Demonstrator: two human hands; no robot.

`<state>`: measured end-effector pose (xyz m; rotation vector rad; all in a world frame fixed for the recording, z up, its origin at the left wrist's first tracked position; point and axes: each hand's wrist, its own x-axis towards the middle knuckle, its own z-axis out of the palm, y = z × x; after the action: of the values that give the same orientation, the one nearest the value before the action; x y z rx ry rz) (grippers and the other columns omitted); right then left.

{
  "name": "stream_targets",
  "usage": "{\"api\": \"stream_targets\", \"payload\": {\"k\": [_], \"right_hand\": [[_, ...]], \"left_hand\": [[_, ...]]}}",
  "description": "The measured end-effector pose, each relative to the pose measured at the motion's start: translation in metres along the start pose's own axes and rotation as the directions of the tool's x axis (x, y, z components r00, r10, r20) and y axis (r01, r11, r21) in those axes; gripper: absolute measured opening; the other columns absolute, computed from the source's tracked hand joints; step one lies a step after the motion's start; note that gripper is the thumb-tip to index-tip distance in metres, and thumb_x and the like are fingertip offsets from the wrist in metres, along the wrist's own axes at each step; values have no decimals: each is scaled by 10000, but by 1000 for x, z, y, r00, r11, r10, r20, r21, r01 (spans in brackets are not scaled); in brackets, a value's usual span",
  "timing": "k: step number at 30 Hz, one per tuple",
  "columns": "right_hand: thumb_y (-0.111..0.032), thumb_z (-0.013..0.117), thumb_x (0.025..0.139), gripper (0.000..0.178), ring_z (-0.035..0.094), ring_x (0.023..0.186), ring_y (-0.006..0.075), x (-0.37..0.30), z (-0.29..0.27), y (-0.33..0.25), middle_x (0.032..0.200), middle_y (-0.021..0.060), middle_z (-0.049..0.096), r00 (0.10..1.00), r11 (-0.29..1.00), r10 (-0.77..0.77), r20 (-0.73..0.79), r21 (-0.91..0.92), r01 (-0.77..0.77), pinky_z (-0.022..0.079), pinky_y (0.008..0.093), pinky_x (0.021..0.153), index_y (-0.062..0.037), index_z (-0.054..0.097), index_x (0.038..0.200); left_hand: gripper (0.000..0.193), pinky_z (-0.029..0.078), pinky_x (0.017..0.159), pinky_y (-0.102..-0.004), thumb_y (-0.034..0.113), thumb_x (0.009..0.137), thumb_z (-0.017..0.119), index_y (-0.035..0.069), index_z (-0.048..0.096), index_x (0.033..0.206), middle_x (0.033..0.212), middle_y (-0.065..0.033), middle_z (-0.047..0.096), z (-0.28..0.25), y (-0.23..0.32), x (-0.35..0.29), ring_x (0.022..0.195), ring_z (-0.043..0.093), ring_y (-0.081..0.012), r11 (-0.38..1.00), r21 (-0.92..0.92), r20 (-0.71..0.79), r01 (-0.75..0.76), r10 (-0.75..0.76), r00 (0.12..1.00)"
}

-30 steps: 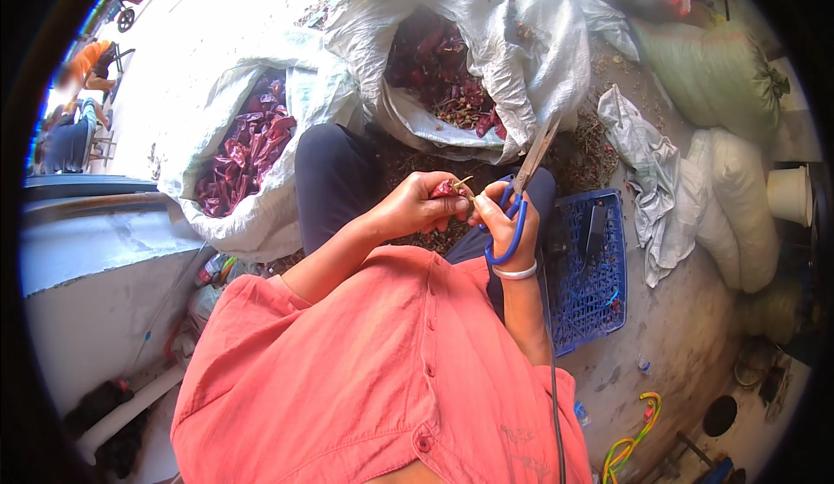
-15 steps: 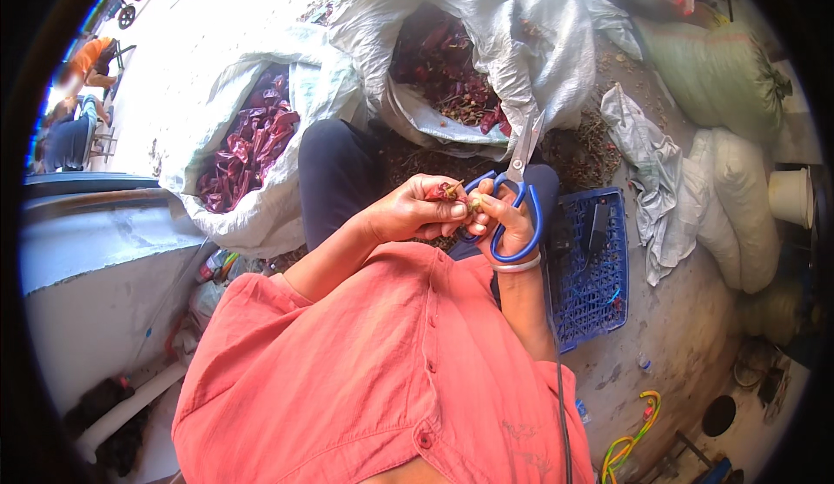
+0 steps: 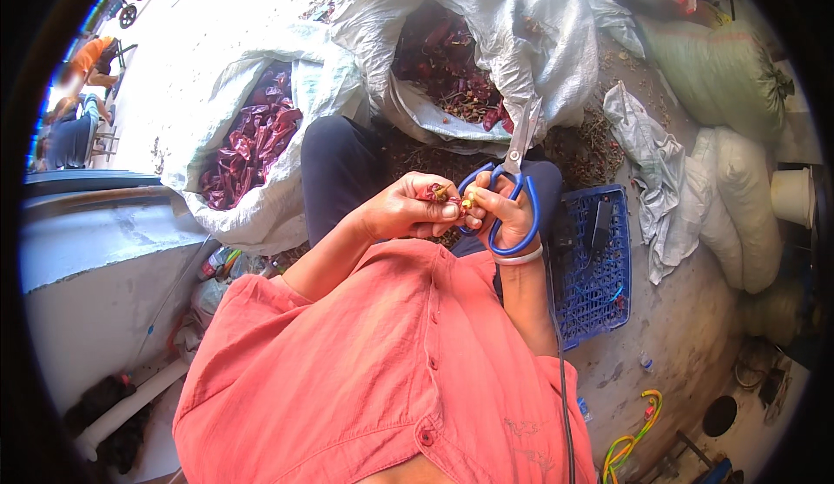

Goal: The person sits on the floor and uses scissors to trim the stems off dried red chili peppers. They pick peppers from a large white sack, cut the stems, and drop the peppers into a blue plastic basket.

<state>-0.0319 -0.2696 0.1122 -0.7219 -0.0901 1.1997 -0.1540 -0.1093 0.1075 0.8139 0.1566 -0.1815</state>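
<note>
My left hand [image 3: 401,208] is closed in a pinch on a dried red chili [image 3: 437,194] over my lap. Close beside it, my right hand [image 3: 511,210] carries blue-handled scissors [image 3: 526,223], their loops hooked around the fingers and the metal blades pointing up and away from me. Between the right thumb and fingertips shows a small yellowish bit [image 3: 467,204], probably part of a chili. The fingertips of both hands nearly meet. In front of my knees, a white woven sack [image 3: 321,76] on the left holds dark red chili skins [image 3: 261,141]; another white sack [image 3: 556,58] holds chilies and stalks [image 3: 452,76].
A blue plastic basket [image 3: 569,332] with a black object [image 3: 599,226] in it stands to my right. Stem scraps [image 3: 591,154] litter the floor. Full sacks [image 3: 725,76], a crumpled white sack [image 3: 647,162] and a white bucket [image 3: 791,197] lie farther right. People [image 3: 87,62] sit far left.
The yellowish bit at my right fingertips shows more plainly, and the chili in my left fingers has turned slightly. The scissors have tilted a little; both hands stay in nearly the same place.
</note>
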Motion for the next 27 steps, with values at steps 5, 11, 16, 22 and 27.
{"api": "stream_targets", "payload": {"k": [5,11,16,22,27], "right_hand": [[-22,628,864,88,559,657,119,-1,4,2,779,49,580,998,1000,-11,-57,-18,9,480,255,579,-61,570,916],[-77,660,861,75,582,645,105,-4,-39,-21,770,41,611,936,775,-248,-251,-631,36,476,219,570,-47,611,909],[-151,818,733,365,530,691,132,-26,-16,8,845,34,571,950,247,-305,64,-958,144,445,254,633,-18,579,975],[-186,883,614,503,448,551,153,-39,-3,4,760,69,514,907,11,-375,192,-977,211,405,292,512,-11,550,947],[-178,862,652,385,523,528,160,-39,-13,11,627,62,552,916,63,-386,110,-987,145,433,312,510,-15,560,826]], "left_hand": [[89,336,449,-198,107,913,650,28,634,948,744,-55,638,-7,2,-5,548,493,-60,999,50,32,11,-13,999],[88,339,454,-212,94,927,631,11,603,940,704,-49,596,2,9,-20,535,478,-70,1000,11,-182,-6,8,983],[156,240,427,-215,177,972,584,21,594,965,619,38,448,-5,12,-7,480,337,-37,980,198,-181,-15,51,982],[128,263,429,-218,151,957,593,29,595,994,622,37,443,-8,18,-5,487,359,-38,947,316,-121,56,-18,992],[142,298,439,-223,184,945,620,56,603,1003,645,33,477,-10,21,-4,500,394,-44,919,371,-90,131,-104,990]]}}
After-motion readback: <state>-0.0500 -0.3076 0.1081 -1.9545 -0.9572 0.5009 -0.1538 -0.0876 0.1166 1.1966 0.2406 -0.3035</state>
